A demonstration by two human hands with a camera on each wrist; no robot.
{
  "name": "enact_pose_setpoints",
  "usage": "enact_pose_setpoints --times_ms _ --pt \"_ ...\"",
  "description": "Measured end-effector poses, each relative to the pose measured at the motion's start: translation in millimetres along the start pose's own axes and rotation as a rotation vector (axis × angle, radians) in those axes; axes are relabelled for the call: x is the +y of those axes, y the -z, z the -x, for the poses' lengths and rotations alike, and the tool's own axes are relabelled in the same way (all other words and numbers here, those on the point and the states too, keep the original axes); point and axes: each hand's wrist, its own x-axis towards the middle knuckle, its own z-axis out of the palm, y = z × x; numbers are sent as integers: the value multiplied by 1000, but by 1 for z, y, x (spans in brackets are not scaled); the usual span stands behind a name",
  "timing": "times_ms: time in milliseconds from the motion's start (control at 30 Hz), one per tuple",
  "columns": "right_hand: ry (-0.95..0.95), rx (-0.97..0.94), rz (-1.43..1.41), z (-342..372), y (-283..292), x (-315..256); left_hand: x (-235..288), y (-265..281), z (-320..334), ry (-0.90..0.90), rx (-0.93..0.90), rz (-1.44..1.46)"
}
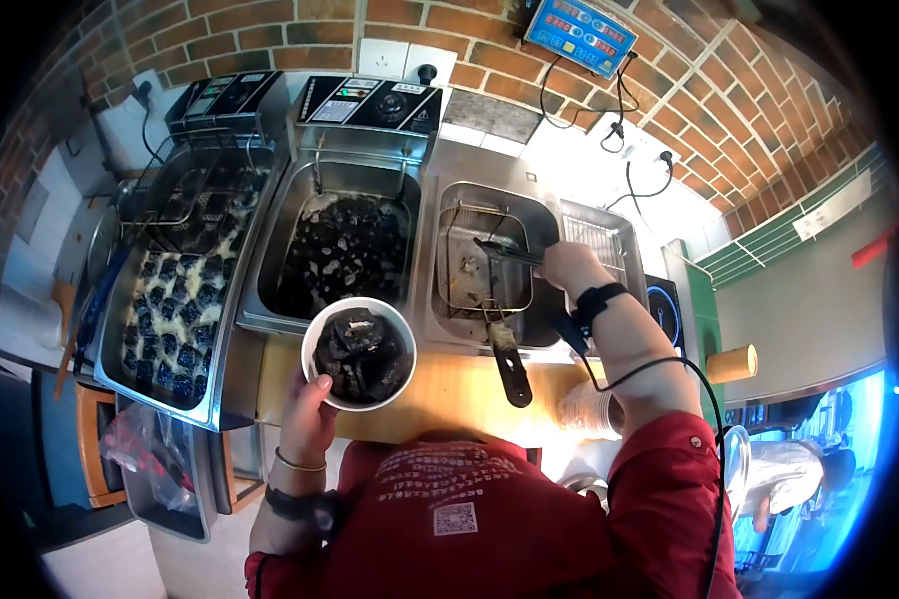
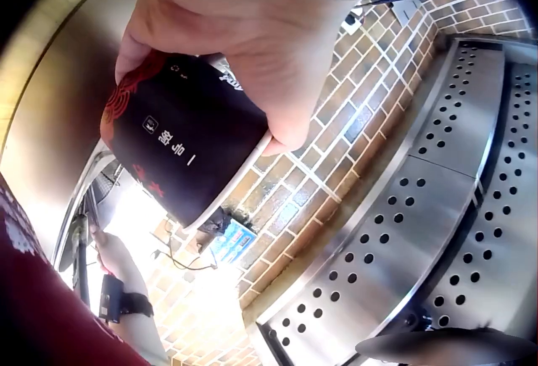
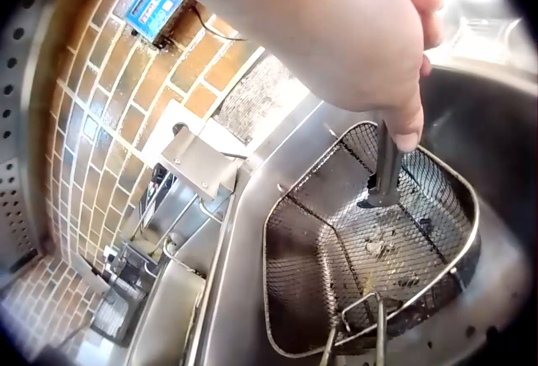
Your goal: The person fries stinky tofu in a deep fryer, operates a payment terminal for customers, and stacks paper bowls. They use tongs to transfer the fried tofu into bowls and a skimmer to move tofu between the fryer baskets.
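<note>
My left hand (image 1: 307,424) grips a white-rimmed paper bowl (image 1: 407,339) from its side, thumb at the rim. In the left wrist view, the bowl's outside (image 2: 189,135) is black with red patterns and white lettering. Dark, crusty chunks (image 1: 355,334) of fried food fill it. Over the sink-like steel basin at right, my right hand (image 1: 572,268) holds dark tongs (image 1: 509,252). Their tips reach into a wire fry basket (image 3: 326,236), where only small crumbs (image 3: 378,248) lie on the mesh. The basket's black handle (image 1: 510,377) points toward my body.
A fryer vat (image 1: 270,304) with dark pieces in oil stands left of the basin. Farther left, another fryer (image 1: 110,349) holds many black cubes in foaming oil. Stacked bowls (image 1: 591,409) stand by my right forearm. A cable (image 1: 714,399) runs from my right wrist. Another person (image 1: 784,474) is at far right.
</note>
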Motion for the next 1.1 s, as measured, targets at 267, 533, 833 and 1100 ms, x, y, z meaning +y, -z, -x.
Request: enact_pose_setpoints --times_ms 267,533,833,1100 --pt "70 24 -252 73 17 45 4 -22 -8 -19 -74 7" --pt "421 325 -252 196 79 20 1 -24 -19 23 -117 -119" --pt "485 694 186 235 110 -33 2 -18 -12 160 -246 -98" --pt "473 674 -99 235 88 -13 21 3 14 156 -292 -58"
